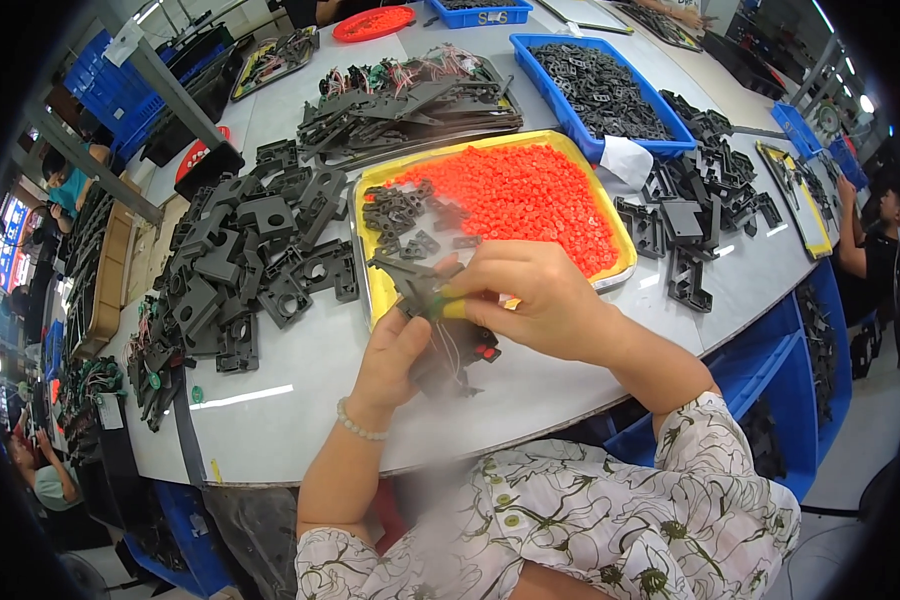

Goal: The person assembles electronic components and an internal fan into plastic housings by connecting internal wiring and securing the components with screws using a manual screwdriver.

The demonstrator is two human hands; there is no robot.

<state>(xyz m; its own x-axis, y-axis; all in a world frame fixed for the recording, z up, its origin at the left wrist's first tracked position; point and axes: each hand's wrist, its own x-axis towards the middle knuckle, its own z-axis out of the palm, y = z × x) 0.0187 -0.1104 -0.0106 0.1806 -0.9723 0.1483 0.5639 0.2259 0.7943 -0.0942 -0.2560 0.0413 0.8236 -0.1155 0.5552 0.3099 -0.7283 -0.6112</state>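
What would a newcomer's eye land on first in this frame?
The heap of bright orange small parts in the yellow tray at the table's middle. Just below it, the left hand and right hand hold a black plastic assembly together. Piles of black plastic brackets lie left of the tray.

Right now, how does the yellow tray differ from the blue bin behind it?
The yellow tray is shallow and holds small orange pieces plus a few black parts; the blue bin is deeper and holds only black parts. The yellow tray lies right beyond the hands; the blue bin sits farther back, to the right. Both are rectangular, open-topped and rest on the grey table.
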